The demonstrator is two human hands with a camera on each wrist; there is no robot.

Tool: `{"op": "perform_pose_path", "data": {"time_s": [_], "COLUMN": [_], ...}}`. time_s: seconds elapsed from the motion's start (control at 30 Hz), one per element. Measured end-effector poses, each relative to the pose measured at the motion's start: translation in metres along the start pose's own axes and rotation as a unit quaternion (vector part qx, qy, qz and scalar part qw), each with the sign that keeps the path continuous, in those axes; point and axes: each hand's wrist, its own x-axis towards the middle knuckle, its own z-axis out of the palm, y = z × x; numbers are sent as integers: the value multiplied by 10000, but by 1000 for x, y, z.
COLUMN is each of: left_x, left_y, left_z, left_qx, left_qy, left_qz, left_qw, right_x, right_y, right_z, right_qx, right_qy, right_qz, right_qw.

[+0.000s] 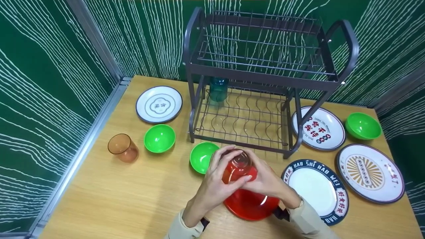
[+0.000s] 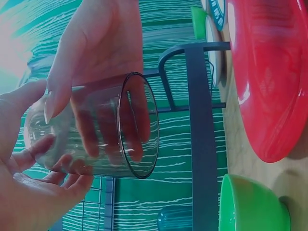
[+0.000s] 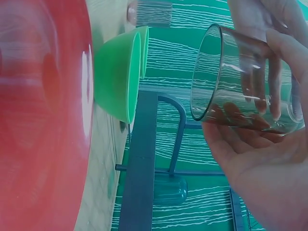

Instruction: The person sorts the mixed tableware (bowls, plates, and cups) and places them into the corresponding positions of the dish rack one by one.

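Both hands hold a clear, brownish-tinted drinking glass (image 1: pixel 240 160) (image 2: pixel 108 132) (image 3: pixel 240 79) upside down, its base facing up toward the head view. My left hand (image 1: pixel 212 186) curls its fingers round one side, while my right hand (image 1: pixel 265 177) wraps the opposite side. In the left wrist view, the glass's open rim points toward the table. Below the hands lies a red bowl or deep plate (image 1: pixel 254 205) (image 2: pixel 269 72) (image 3: pixel 38 120), partly hidden by them in the head view. Just behind the left hand stands a green bowl (image 1: pixel 201 157) (image 2: pixel 255 207).
A dark two-tier dish rack (image 1: pixel 244 143) stands at the back, with a teal glass (image 1: pixel 218 89) on its lower tier. Left of it are a patterned plate (image 1: pixel 159 116), another green bowl (image 1: pixel 159 138) and an amber glass (image 1: pixel 123 147). Several plates (image 1: pixel 312 186) and a green bowl (image 1: pixel 363 125) lie at right.
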Motion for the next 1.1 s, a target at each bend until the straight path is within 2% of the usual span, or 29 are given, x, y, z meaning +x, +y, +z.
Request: {"op": "perform_pose_path", "data": {"time_s": [0.13,0.3,0.53,0.67,0.9,1.1], "left_x": [0,-1,-4,-7,-13,-18], "left_y": [1,1,-3,-7,-14,-18], "left_z": [-3,-9,-14,-18,-22,-25], "left_qx": [39,116,194,180,240,254], "left_qy": [54,98,431,642,773,909], "left_qz": [-111,-197,18,75,-77,-251], "left_qw": [9999,9997,9989,9977,9967,9952], "right_x": [-2,-2,13,21,32,42], "right_y": [18,34,17,11,20,28], "right_z": [0,-2,-11,-19,-33,-42], "right_qx": [62,-177,-263,-293,-364,-650], "right_qy": [25,177,505,691,1050,1207], "right_qz": [181,390,190,352,577,812], "right_qw": [9998,9989,9982,9966,9921,9872]}}
